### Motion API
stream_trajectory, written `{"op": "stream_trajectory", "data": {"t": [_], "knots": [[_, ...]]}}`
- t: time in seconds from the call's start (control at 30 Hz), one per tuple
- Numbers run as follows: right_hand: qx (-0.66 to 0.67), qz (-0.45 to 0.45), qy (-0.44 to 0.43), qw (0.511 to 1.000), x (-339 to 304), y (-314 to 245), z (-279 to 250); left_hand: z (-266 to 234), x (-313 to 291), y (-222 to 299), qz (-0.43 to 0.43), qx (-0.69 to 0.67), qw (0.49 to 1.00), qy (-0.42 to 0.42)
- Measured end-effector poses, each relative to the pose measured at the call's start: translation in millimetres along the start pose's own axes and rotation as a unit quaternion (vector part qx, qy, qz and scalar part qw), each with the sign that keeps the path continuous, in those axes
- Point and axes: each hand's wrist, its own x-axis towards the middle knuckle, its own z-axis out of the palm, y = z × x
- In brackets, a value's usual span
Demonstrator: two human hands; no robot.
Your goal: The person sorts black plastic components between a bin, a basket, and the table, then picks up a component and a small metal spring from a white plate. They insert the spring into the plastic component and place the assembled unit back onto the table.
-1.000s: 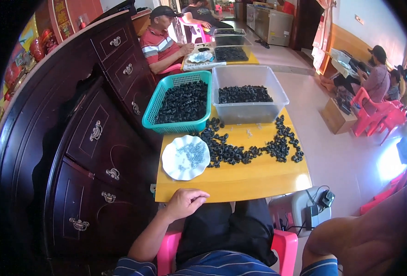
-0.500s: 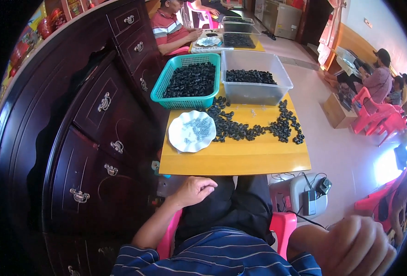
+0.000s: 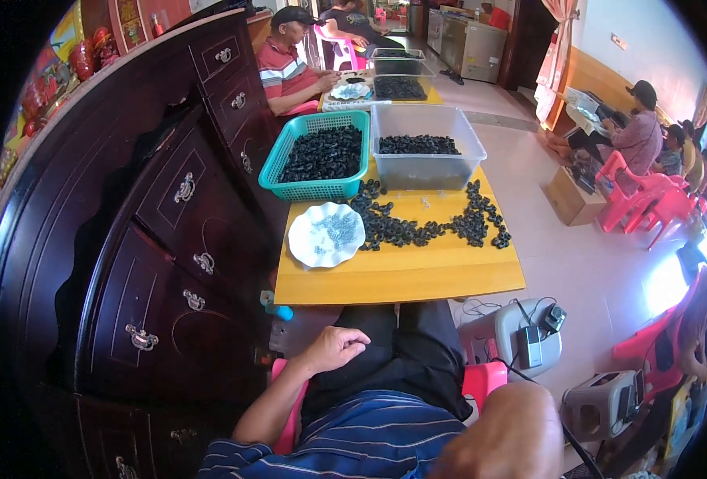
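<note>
My left hand (image 3: pixel 337 348) rests on my dark-trousered lap below the table's near edge, its fingers curled in with nothing showing in them. My right arm (image 3: pixel 513 435) is bent up close at the lower edge, blurred; its hand and fingers do not show. On the yellow table (image 3: pixel 401 279), nearest my left hand, stands a white scalloped plate (image 3: pixel 301 238) of small clear pieces. Small black ring-like parts (image 3: pixel 401 231) lie loose in a band to its right. Behind them are a teal basket (image 3: pixel 321 189) and a clear plastic bin (image 3: pixel 425 177), both holding many black parts.
A dark wooden cabinet (image 3: pixel 162 263) lines the left side. A grey stool (image 3: pixel 489 335) with small devices and cables is right of my pink chair (image 3: pixel 481 379). Another person (image 3: pixel 289 76) sits at a table beyond. A cardboard box (image 3: pixel 573 197) and pink chairs (image 3: pixel 641 195) are at right.
My right arm has come up and inward from the lower right, and its fist has left the view. My left hand stays curled on my lap. The view has shifted slightly.
</note>
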Motion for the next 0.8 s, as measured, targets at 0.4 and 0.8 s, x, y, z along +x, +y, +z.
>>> {"op": "stream_trajectory", "data": {"t": [0.4, 0.8], "knots": [[-0.208, 0.357, 0.578, 0.704, -270.1, 113.3, -73.7, 7.8, 52.4, 11.0, 0.036, 0.055, 0.991, 0.113], [-0.351, 0.326, 0.675, 0.561, -313.2, 109.1, -78.0, 34.4, 194.9, 4.6, 0.106, 0.297, 0.923, 0.219]]}}
